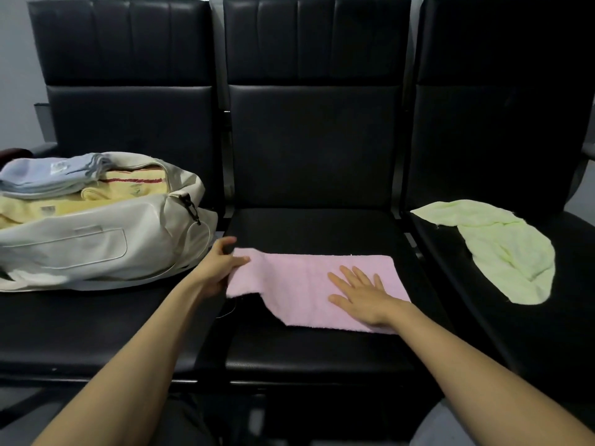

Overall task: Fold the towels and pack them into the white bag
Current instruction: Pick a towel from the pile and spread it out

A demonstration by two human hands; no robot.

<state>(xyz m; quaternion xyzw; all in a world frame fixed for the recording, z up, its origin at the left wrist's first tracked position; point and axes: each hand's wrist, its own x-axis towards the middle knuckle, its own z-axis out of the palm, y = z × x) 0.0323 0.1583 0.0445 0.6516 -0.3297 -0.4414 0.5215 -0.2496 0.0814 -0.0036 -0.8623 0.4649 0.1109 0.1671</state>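
On the middle seat [315, 349], both hands hold the pink towel [302, 284].

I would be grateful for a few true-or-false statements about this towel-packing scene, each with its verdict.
1. The right hand lies flat on the pink towel. True.
2. The left hand hangs idle. False: its fingers grip the pink towel's left end.
3. The green towel lies untouched on the right seat. True.
4. The white bag holds a blue towel and a yellow towel. True.
5. The white bag stands on the middle seat. False: it stands on the left seat.
6. The green towel is neatly folded. False: it lies rumpled.
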